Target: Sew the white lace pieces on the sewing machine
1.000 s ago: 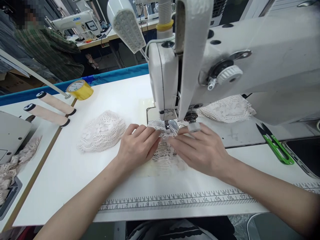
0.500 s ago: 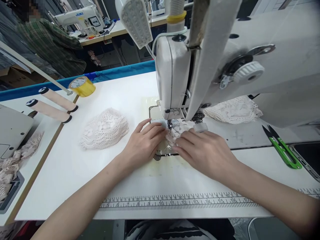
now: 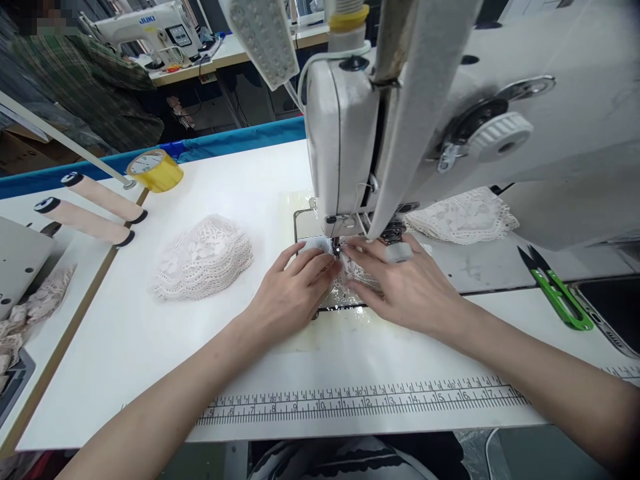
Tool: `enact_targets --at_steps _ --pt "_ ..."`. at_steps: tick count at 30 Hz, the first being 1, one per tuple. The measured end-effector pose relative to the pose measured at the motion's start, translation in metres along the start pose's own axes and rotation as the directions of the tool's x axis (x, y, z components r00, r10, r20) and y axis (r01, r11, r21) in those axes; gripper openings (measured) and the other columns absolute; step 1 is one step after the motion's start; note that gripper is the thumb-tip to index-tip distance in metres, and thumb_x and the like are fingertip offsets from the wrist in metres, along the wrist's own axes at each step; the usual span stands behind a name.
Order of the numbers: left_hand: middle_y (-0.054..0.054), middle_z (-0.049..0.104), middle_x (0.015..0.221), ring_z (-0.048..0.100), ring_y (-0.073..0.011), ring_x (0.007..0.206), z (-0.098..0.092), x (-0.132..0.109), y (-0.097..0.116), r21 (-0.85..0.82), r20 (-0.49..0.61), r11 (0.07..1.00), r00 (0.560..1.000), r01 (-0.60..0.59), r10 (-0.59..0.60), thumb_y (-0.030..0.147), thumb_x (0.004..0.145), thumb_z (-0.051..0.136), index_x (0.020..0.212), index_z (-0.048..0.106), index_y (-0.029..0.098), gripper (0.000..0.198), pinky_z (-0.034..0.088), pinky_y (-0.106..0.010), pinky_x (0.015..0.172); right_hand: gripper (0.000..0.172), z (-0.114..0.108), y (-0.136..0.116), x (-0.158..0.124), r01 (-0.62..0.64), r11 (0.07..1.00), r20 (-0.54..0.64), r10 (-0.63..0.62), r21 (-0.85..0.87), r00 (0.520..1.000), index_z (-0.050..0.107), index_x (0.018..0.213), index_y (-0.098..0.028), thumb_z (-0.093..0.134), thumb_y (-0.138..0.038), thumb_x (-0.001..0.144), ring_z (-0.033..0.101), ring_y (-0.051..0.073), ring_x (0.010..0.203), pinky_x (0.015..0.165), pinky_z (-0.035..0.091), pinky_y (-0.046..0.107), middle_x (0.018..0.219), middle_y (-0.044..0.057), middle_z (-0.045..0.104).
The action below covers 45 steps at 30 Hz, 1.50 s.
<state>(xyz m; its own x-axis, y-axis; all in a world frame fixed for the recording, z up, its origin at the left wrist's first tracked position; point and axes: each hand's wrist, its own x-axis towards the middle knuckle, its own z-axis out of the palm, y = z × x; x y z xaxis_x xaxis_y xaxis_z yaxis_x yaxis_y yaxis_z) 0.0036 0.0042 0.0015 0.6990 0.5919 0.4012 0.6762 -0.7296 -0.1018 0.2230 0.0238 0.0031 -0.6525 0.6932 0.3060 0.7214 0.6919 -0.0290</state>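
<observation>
A piece of pale lace (image 3: 356, 273) lies under the presser foot (image 3: 336, 248) of a white sewing machine (image 3: 336, 153). My left hand (image 3: 293, 287) rests to the left of the needle, its bent fingers close together and pressed down at the lace's edge; its fingertips partly hide the cloth. On the other side, my right hand (image 3: 405, 280) lies over the lace with forefinger stretched towards the needle and thumb apart. Some lace shows in the gap between that thumb and forefinger. A white band (image 3: 399, 252) is around one right finger.
Stacked lace pieces (image 3: 205, 257) sit left, with more lace (image 3: 463, 215) behind the machine. Green thread snips (image 3: 560, 293) lie beside a phone (image 3: 610, 307). Yellow tape (image 3: 156, 171) and thread cones (image 3: 85, 220) stand left. A person in plaid (image 3: 85, 87) is beyond.
My right hand has shifted forward, and its fingers have spread from a closer bunch over the lace. My left hand stays beside the needle. The whole view has moved slightly.
</observation>
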Motion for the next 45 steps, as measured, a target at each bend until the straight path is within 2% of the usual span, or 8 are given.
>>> enact_targets --at_steps 5,12,18,28,30,35,40,45 --pt "-0.005 0.067 0.121 0.058 -0.0232 0.114 -0.003 -0.001 0.001 0.055 0.02 0.998 1.0 -0.013 0.012 0.012 0.092 0.049 0.123 0.061 0.015 0.034 0.042 -0.044 0.103 0.042 0.002 0.001 0.001 -0.005 1.0 0.03 0.005 0.001 1.0 0.067 0.115 -0.013 0.042 -0.041 0.097 0.053 0.03 0.113 0.095 0.037 0.045 0.126 0.013 0.062" --pt "-0.008 0.067 0.122 0.055 -0.0251 0.123 -0.008 -0.001 0.005 0.14 0.058 0.99 0.998 -0.024 0.016 0.016 0.093 0.051 0.125 0.061 0.016 0.033 0.041 -0.045 0.102 0.049 0.009 0.004 0.006 0.004 1.0 0.042 -0.004 -0.001 0.999 0.067 0.117 -0.013 0.036 -0.046 0.098 0.05 0.032 0.119 0.1 0.034 0.048 0.122 0.014 0.065" --pt "-0.012 0.067 0.12 0.056 -0.0264 0.121 -0.007 0.0 0.008 0.174 0.044 0.984 0.998 -0.041 0.034 0.015 0.092 0.053 0.124 0.061 0.013 0.033 0.041 -0.046 0.102 0.038 0.007 0.004 0.008 -0.005 1.0 0.0 0.005 -0.006 1.0 0.07 0.11 -0.016 0.047 -0.043 0.094 0.052 0.032 0.119 0.104 0.033 0.05 0.115 0.012 0.068" --pt "-0.01 0.066 0.123 0.054 -0.0243 0.122 -0.005 -0.001 0.011 0.172 0.032 0.985 0.999 -0.008 0.002 0.017 0.093 0.053 0.124 0.06 0.016 0.032 0.039 -0.046 0.104 0.031 0.004 0.005 0.006 0.017 1.0 -0.065 -0.016 0.018 0.998 0.07 0.104 -0.015 0.052 -0.038 0.093 0.054 0.032 0.115 0.101 0.036 0.051 0.108 0.011 0.07" --pt "-0.009 0.066 0.123 0.055 -0.0235 0.121 -0.005 0.0 0.012 0.183 0.025 0.983 1.0 0.004 -0.009 0.017 0.093 0.053 0.122 0.061 0.017 0.03 0.039 -0.045 0.104 0.029 0.003 0.004 0.004 0.05 0.998 -0.119 -0.045 0.044 0.992 0.069 0.107 -0.013 0.051 -0.032 0.094 0.057 0.029 0.108 0.098 0.038 0.048 0.102 0.01 0.071" --pt "-0.005 0.071 0.11 0.063 -0.0204 0.105 -0.003 0.0 0.012 0.122 -0.065 0.993 0.998 -0.002 0.01 0.014 0.092 0.052 0.109 0.066 0.015 0.022 0.044 -0.042 0.101 0.023 0.001 -0.003 -0.003 0.191 0.973 -0.218 -0.161 0.129 0.963 0.068 0.1 -0.013 0.047 -0.013 0.092 0.061 0.017 0.078 0.073 0.044 0.032 0.096 0.007 0.072" --pt "-0.005 0.072 0.105 0.064 -0.0214 0.101 -0.005 0.0 0.012 0.058 -0.096 0.997 0.994 -0.043 0.048 0.01 0.088 0.053 0.107 0.067 0.014 0.024 0.046 -0.044 0.099 0.027 -0.003 -0.006 -0.006 0.242 0.967 -0.256 -0.214 0.082 0.942 0.07 0.09 -0.016 0.046 -0.003 0.084 0.062 0.017 0.08 0.067 0.041 0.03 0.092 0.004 0.072" --pt "-0.006 0.072 0.106 0.064 -0.0215 0.1 -0.008 0.0 0.013 0.045 -0.079 0.997 0.995 -0.057 0.061 0.009 0.087 0.052 0.106 0.067 0.013 0.024 0.046 -0.044 0.099 0.025 -0.003 -0.004 -0.006 0.258 0.966 -0.272 -0.239 0.033 0.932 0.071 0.086 -0.016 0.049 -0.004 0.086 0.062 0.016 0.078 0.069 0.041 0.03 0.086 0.002 0.073"
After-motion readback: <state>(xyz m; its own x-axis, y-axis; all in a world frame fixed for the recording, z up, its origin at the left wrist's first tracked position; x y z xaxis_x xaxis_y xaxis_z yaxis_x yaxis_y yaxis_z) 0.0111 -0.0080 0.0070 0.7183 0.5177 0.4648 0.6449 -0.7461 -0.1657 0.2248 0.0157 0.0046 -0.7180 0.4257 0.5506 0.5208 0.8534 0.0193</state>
